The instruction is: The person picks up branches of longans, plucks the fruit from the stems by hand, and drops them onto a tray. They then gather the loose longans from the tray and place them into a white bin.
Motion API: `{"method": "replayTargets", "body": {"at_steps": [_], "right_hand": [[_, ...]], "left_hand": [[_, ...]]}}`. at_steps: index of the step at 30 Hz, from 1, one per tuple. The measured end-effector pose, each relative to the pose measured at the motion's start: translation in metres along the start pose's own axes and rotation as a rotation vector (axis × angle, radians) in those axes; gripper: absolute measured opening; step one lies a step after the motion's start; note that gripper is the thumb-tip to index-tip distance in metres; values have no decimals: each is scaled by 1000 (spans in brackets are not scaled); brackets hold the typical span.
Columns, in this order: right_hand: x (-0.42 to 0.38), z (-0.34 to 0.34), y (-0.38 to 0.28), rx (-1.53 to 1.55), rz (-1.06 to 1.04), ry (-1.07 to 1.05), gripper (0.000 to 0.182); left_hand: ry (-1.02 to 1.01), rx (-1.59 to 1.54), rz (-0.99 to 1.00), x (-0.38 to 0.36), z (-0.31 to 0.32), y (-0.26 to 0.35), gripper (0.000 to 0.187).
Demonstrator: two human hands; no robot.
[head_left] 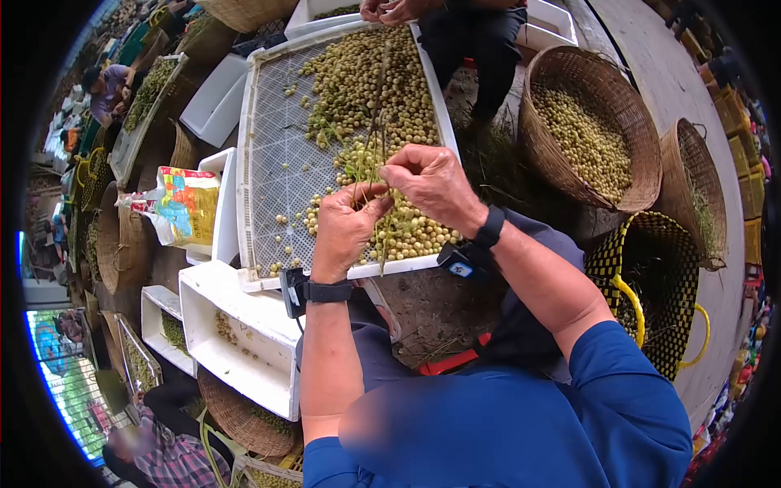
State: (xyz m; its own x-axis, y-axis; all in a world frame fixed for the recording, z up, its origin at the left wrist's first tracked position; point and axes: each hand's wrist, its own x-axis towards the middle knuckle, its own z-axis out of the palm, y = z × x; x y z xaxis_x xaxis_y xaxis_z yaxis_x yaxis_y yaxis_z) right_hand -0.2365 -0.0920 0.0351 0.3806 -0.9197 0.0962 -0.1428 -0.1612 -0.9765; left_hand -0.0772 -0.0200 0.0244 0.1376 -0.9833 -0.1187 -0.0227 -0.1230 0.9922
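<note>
Over a white mesh tray point(268, 175) of small round yellow-green fruits point(370, 77), both my hands work at a thin, branching fruit stem point(376, 154). My left hand point(346, 228) is closed, its thumb and forefinger pinching the stem low down. Just above and to the right, my right hand point(435, 185) is closed too, with its fingertips on the same stem. A greenish end of the stem hangs below the fingers toward the tray's near rim. Exactly what lies between my right fingertips is partly hidden. Each wrist wears a black band.
Another person's hands point(394, 10) are at the tray's far edge. To the right stand a wicker basket point(643, 154) of fruits and a black-and-yellow woven basket point(687, 268). White foam boxes point(277, 370) and a colourful bag point(183, 207) are on the left. More people sit farther left.
</note>
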Motion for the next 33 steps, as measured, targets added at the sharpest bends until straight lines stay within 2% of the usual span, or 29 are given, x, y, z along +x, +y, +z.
{"method": "replayTargets", "body": {"at_steps": [5,8,9,11,15,18,21,25,28,31,33], "right_hand": [[-8,-3,2,59,5,-3,20],[-5,-14,4,161,37,-26,21],[-5,-18,3,251,68,-13,21],[-7,-30,0,304,154,-35,19],[-22,-43,-14,245,242,-173,20],[-34,-33,-9,249,115,-205,16],[-47,-21,-8,105,-49,-155,13],[-52,-7,-13,-236,-369,-69,26],[-52,6,-5,-357,-458,-14,26],[-48,9,5,-453,-479,-59,21],[-47,10,8,-417,-511,-66,17]], "left_hand": [[-46,171,83,2,7,-15,7],[-24,7,-103,0,3,-2,17],[-22,10,-99,2,1,0,17],[77,-252,-101,3,-7,3,16],[143,-505,-136,5,-32,8,18],[203,-545,-129,6,-41,9,19],[217,-562,-119,8,-45,5,19],[239,-559,-127,8,-37,4,17],[238,-564,-133,8,-31,4,17],[218,-558,-125,9,-28,4,17],[226,-546,-123,8,-29,3,17]]}}
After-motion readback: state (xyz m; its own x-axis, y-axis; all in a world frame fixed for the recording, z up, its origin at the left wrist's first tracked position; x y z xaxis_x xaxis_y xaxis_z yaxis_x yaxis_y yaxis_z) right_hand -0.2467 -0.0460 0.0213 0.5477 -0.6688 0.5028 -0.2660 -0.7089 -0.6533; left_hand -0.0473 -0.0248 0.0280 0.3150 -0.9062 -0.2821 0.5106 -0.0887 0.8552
